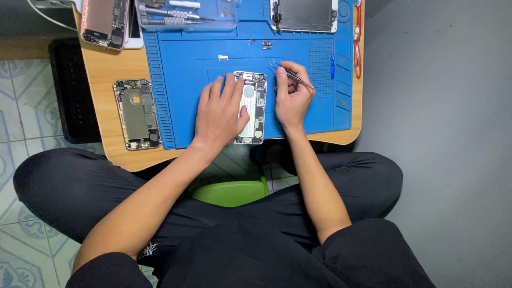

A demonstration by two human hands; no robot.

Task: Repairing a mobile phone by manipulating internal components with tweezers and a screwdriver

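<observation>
An opened phone body [255, 106] with its circuit board showing lies on the blue work mat [181, 80]. My left hand [217, 114] rests flat on the phone's left side, fingers spread, holding it down. My right hand [292, 95] sits just to the right of the phone and grips metal tweezers [290, 73], whose tips point up and left above the phone's top right corner.
A second opened phone [136, 113] lies on the wooden table [106, 69] at the left. Another phone body [105, 22] and a clear tool tray [184, 13] sit at the back. A screen panel [304, 15] lies back right. A blue screwdriver [332, 60] rests on the mat.
</observation>
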